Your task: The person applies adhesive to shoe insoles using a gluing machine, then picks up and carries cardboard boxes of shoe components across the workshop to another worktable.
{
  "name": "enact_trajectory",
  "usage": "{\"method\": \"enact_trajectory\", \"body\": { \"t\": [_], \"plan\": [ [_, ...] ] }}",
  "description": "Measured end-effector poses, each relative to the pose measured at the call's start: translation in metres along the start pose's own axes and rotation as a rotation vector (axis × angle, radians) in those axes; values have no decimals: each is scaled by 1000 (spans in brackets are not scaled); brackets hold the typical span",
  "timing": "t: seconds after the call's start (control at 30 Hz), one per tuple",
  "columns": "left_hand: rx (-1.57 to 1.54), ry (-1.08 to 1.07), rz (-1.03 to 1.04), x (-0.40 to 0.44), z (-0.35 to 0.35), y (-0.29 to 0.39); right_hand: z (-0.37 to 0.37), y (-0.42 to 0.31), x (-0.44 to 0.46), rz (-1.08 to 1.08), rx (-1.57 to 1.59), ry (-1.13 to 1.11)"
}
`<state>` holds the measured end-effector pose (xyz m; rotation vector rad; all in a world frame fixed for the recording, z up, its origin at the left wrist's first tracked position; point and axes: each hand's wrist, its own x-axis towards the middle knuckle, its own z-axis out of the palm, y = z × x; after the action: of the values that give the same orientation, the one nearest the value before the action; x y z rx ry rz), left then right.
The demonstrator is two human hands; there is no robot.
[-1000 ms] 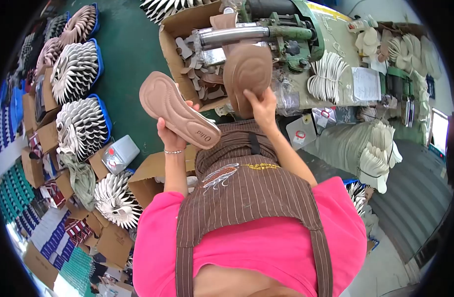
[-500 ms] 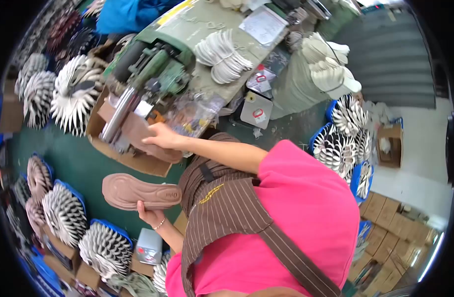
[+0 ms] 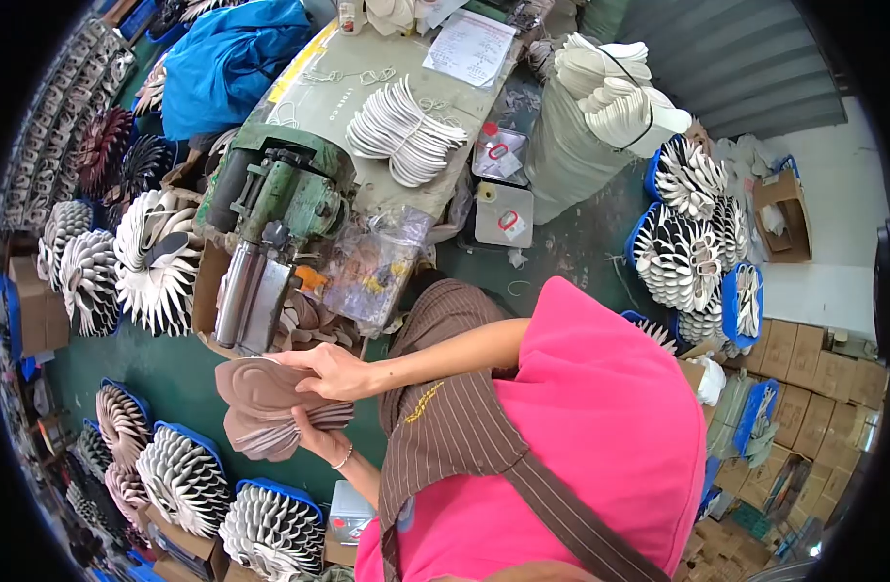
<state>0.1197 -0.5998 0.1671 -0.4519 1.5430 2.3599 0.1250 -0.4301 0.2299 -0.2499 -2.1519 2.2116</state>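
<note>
The right hand point(image 3: 334, 372) has drawn back from beside the roller point(image 3: 238, 297) to the soles point(image 3: 258, 390) gripped in the left hand point(image 3: 321, 441), bringing both together; whether the right grips, I cannot tell.

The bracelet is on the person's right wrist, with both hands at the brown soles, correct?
Not quite: the head view shows the bracelet on the wrist of the left hand. Both that and the right hand are at the brown soles.
</note>
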Motion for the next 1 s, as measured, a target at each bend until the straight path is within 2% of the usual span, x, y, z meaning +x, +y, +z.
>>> {"method": "enact_trajectory", "body": {
  "t": [0.03, 0.13, 0.17, 0.27, 0.3, 0.33, 0.4, 0.47, 0.5, 0.53, 0.6, 0.63, 0.7, 0.73, 0.8, 0.87, 0.9, 0.93, 1.0],
  "plan": [
    [-3, -25, 20, 2, -8, -4, 2, 4, 2, -49, 11, 19],
    [-307, -68, -101, -7, -14, 1, -6, 7, 8, -120, 299, -172],
    [-350, -90, -85, -4, -22, -2, -9, 6, 9, -28, 517, -289],
    [-385, -37, -100, -5, -22, 6, -17, 18, 5, 1, 579, -280],
    [-368, -89, -57, -5, -26, 9, -19, 23, 1, -20, 655, -204],
    [-353, -144, -12, -6, -31, 11, -19, 42, 2, -75, 596, -150],
    [-356, -275, 12, -6, -41, 17, -28, 85, 14, -45, 154, -96],
    [-386, -422, -31, -9, -48, 22, -25, 109, 47, -77, 104, -33],
    [-382, -418, -55, -10, -48, 23, -25, 108, 66, -32, 185, -79],
    [-378, -371, -70, -12, -48, 22, -26, 80, 72, -103, 302, -39],
    [-368, -283, -90, -13, -46, 20, -28, 50, 66, -116, 64, -38],
    [-384, -271, -111, -13, -49, 17, -22, 57, 57, -221, 70, 43],
    [-421, -254, -152, -9, -54, 7, -30, 67, 38, 25, 86, -90],
    [-403, -217, -165, -6, -49, 4, -29, 80, 37, 189, 3, 10],
    [-356, -129, -203, -7, -43, 0, -29, 91, 44, 178, -125, 200],
    [-250, -108, -239, -4, -45, -2, -20, 91, 77, 242, -287, 119],
    [-206, -85, -230, -5, -32, 2, -13, 70, 73, 136, -205, 196],
    [-164, -65, -218, -4, -25, 6, -12, 38, 58, 298, 237, -8],
    [-83, -65, -171, 3, -25, 4, -3, 34, 39, 166, -93, -375]
  ]
}}
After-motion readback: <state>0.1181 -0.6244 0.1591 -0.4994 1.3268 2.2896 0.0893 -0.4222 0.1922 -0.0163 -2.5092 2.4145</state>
